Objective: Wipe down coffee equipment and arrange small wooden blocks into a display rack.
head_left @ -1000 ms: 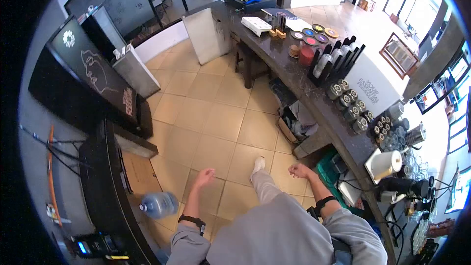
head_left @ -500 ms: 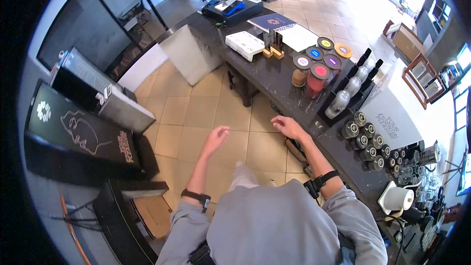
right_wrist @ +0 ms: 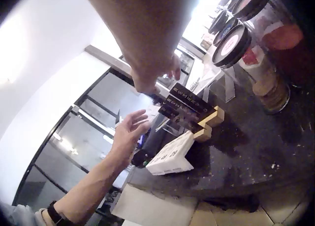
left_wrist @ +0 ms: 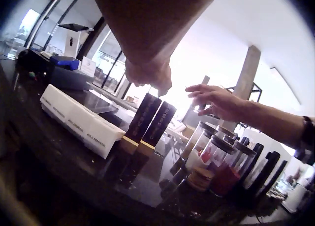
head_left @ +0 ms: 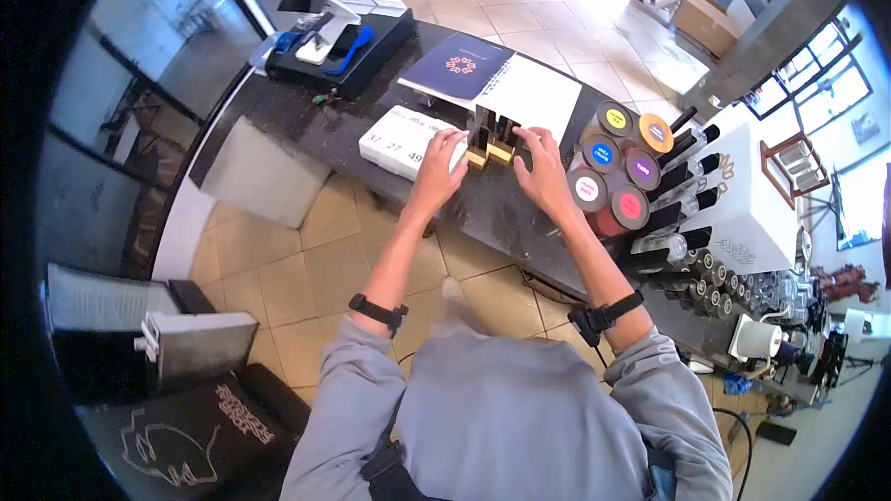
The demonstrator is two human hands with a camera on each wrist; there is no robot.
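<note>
Two small upright black signs with lettering (left_wrist: 142, 118) stand on golden blocks (head_left: 500, 154) on the dark counter. My left hand (head_left: 440, 170) is raised just left of them with loosely bent fingers, over the end of a white box with printed numbers (head_left: 394, 142). On their other side hovers my right hand (head_left: 546, 181), fingers spread and bent toward the signs. In the right wrist view, the left hand (right_wrist: 129, 134) is apart from the signs with nothing in it. The left wrist view has the right hand (left_wrist: 216, 100) in the air, holding nothing.
Lidded jars with coloured labels (head_left: 626, 167) stand right of my right hand. Behind the signs lie a dark blue folder (head_left: 457, 65) and white sheets (head_left: 543, 97). A black cash-register base (head_left: 367, 56) sits at the far left. Small jars (head_left: 710, 283) line the counter's right.
I have walked up to the counter. Both hands have risen from over the floor to either side of the black signs, and the view has turned toward the counter's left end.
</note>
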